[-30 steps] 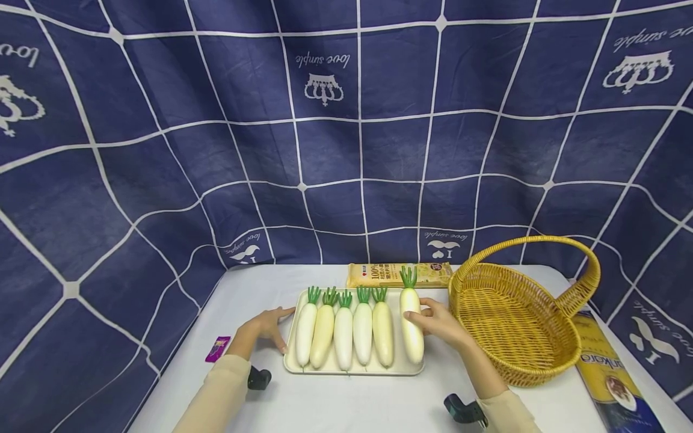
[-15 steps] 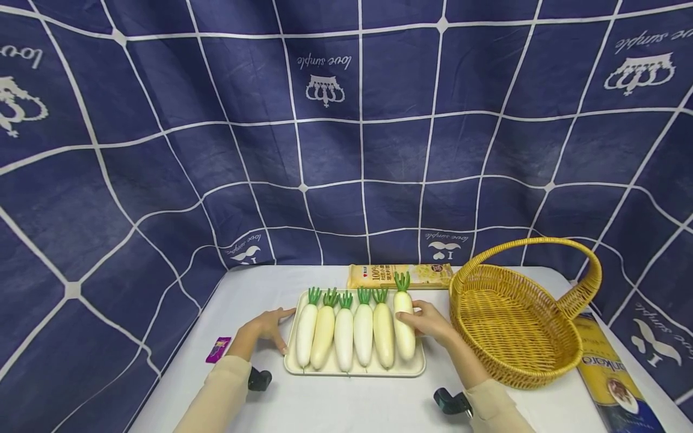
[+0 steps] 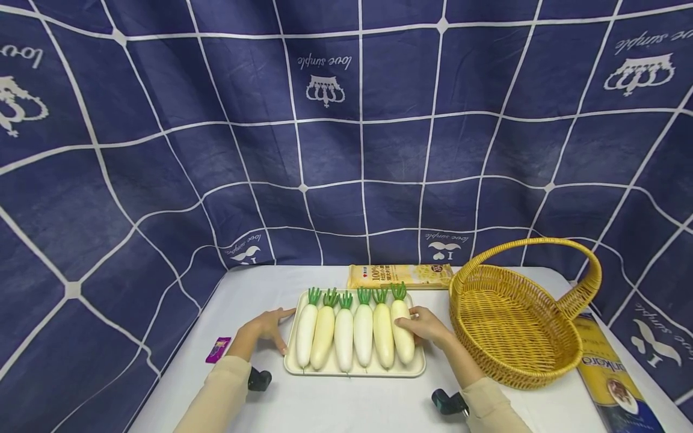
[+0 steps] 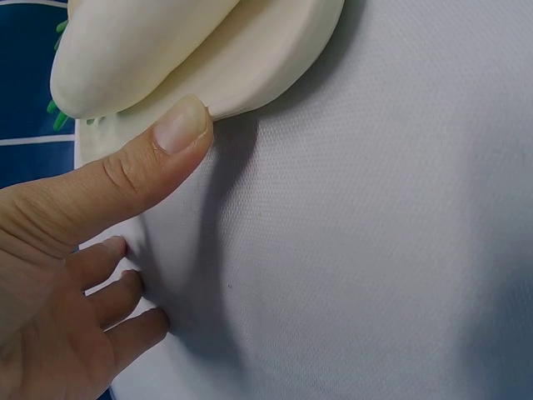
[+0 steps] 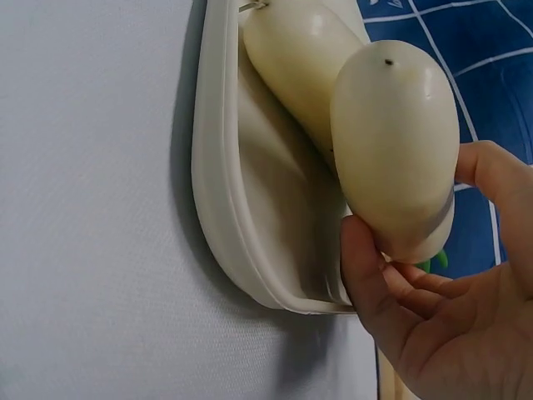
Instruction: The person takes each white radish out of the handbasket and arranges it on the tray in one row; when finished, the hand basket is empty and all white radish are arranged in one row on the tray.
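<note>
My right hand (image 3: 430, 328) grips the rightmost white radish (image 3: 403, 332) by its sides, thumb on one side and fingers on the other. In the right wrist view that radish (image 5: 396, 133) is held at the tray's end, overlapping its neighbour. The cream tray (image 3: 354, 372) carries a row of several other white radishes (image 3: 363, 334), green tops pointing away from me. At the tray's left end rests my left hand (image 3: 266, 328), fingers spread. Seen from the left wrist, the thumb (image 4: 179, 133) lies at the tray rim (image 4: 275, 92) and the other fingers are loosely bent beside it.
Right of the tray stands a yellow wicker basket (image 3: 514, 325) with a tall handle. A yellow food packet (image 3: 400, 275) lies behind the tray, and a yellow-blue packet (image 3: 617, 379) beside the basket. A small purple sachet (image 3: 218, 349) is at the left. Blue checked cloth hangs behind.
My right hand has brought its radish leftward and down, close beside the row on the tray. The left hand stays at the tray's left end.
</note>
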`<state>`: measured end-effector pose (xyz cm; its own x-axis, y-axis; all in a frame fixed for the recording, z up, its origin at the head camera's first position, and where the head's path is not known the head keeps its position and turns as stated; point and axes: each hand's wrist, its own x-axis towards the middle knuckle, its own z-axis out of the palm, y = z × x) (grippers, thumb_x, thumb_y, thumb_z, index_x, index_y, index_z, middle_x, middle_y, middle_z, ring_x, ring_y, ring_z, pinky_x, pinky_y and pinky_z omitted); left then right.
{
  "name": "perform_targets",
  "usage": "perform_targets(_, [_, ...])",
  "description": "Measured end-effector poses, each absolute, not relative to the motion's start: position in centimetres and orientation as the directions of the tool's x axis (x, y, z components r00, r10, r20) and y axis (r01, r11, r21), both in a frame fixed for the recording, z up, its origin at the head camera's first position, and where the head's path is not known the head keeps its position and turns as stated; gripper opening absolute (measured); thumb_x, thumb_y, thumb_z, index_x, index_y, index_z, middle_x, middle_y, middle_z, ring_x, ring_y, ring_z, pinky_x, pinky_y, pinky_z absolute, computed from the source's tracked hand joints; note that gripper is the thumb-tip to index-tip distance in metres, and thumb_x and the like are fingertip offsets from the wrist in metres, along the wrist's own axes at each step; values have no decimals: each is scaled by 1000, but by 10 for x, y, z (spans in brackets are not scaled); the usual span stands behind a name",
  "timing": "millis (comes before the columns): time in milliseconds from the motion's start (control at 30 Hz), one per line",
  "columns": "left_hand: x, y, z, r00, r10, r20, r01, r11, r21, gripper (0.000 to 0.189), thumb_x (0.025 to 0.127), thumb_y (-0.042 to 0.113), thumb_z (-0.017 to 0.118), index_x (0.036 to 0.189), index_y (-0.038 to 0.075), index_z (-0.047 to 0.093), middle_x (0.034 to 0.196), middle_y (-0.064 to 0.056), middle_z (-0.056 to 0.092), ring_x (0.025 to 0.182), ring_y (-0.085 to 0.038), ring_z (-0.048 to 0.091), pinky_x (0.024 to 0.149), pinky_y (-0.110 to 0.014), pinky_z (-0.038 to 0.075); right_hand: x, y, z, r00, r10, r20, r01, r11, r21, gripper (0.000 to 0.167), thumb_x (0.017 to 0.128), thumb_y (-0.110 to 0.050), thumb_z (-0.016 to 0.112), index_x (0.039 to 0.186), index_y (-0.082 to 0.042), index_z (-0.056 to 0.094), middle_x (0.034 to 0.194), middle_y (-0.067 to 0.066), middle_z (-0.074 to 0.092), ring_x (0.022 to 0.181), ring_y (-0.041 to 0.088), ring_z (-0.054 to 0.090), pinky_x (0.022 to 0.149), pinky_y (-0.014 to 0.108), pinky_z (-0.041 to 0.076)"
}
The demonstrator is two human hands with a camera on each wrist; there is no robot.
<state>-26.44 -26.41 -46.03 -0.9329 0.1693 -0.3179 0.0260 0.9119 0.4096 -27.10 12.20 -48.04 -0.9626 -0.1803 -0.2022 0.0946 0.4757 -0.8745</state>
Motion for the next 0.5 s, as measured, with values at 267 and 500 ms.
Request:
perform_targets(267, [-264, -264, -461, -932, 170, -320, 21, 908, 419, 105, 49, 17, 91, 142, 11, 42, 144, -34, 29, 130, -53, 29, 105, -64, 26, -268, 120, -479, -975, -161, -156, 43, 548, -836, 62, 82, -27, 67, 120, 18, 46, 73, 14, 62, 50, 15, 57, 45, 28, 51])
perform_targets(500, [-266, -266, -462, -933, 174, -315, 30, 911, 411, 105, 49, 17, 91, 142, 11, 42, 144, -34, 30, 130, -53, 28, 105, -65, 26, -268, 120, -479, -983, -130, -133, 23, 622, -782, 66, 82, -30, 67, 121, 19, 46, 84, 18, 63, 56, 17, 60, 49, 28, 52])
